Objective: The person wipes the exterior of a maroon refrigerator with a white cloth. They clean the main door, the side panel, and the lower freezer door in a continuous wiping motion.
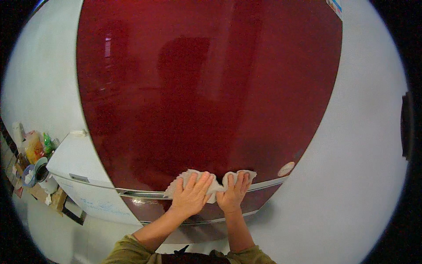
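Both of my hands press a pale cloth against the lower edge of a glossy dark red refrigerator door. Under my left hand the cloth spreads across the metal handle strip, fingers lying over it. My right hand holds the bunched right part of the same cloth, its fingers pointing up the door. Below the strip is a lower red door panel, partly hidden by my forearms. An oval sticker is on the door to the right of my right hand.
A white top-lid appliance stands close on the left. Beyond it, a low wooden stand carries a white pot, a blue basket and a yellowish bag. A pale wall rises at right.
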The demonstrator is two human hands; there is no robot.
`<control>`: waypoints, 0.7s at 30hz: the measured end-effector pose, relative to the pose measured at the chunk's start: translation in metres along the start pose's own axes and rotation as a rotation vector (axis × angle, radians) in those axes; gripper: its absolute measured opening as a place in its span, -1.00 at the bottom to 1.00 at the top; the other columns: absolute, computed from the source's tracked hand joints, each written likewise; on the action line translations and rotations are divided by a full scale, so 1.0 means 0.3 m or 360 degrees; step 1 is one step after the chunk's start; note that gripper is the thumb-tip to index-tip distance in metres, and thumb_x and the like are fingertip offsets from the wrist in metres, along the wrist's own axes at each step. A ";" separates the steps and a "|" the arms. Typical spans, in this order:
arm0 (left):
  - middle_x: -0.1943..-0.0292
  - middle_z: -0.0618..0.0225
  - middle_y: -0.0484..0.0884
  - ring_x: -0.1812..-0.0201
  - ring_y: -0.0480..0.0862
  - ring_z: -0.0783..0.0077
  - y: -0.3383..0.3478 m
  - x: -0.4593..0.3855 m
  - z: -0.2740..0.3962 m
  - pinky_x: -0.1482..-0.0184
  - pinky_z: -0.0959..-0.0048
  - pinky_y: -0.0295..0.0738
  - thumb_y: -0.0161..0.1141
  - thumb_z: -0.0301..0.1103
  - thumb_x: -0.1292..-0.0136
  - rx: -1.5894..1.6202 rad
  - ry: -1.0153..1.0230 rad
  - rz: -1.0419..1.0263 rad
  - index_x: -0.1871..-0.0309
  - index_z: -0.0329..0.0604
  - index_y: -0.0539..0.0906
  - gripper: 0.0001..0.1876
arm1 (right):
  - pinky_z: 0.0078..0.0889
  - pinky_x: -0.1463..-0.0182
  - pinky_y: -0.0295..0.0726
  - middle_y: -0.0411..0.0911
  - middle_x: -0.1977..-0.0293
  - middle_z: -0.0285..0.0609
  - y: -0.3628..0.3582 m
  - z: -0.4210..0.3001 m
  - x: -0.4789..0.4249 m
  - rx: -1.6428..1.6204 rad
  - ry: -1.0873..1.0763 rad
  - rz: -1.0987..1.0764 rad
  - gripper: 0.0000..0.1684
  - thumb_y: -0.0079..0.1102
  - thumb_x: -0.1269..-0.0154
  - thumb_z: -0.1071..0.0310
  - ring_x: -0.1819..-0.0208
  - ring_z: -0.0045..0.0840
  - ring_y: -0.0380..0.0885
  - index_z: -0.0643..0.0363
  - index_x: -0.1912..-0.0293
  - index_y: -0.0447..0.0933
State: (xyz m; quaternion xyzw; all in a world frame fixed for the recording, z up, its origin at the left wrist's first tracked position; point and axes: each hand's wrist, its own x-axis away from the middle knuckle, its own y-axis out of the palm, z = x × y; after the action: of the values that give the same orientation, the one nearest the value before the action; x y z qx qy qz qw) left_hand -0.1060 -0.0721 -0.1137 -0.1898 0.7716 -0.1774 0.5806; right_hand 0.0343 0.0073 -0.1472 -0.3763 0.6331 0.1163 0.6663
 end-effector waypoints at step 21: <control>-0.30 0.37 0.22 -0.26 0.23 0.40 0.156 -0.121 0.296 -0.26 0.22 0.02 -0.12 -0.26 -0.14 0.0191 0.0568 -0.0322 -0.24 -0.14 0.34 -0.47 | 0.15 -0.34 -0.20 -0.26 -0.31 0.33 -0.014 0.283 0.130 -0.0270 0.0674 0.0262 -0.24 -0.08 -0.27 0.13 -0.34 0.16 -0.27 0.37 -0.28 -0.08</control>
State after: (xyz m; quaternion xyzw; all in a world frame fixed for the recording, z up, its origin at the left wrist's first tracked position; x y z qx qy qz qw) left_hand -0.0153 -0.0181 -0.1302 -0.1969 0.8273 -0.3113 0.4242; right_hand 0.1079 0.0469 -0.1893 -0.3939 0.7753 0.1415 0.4730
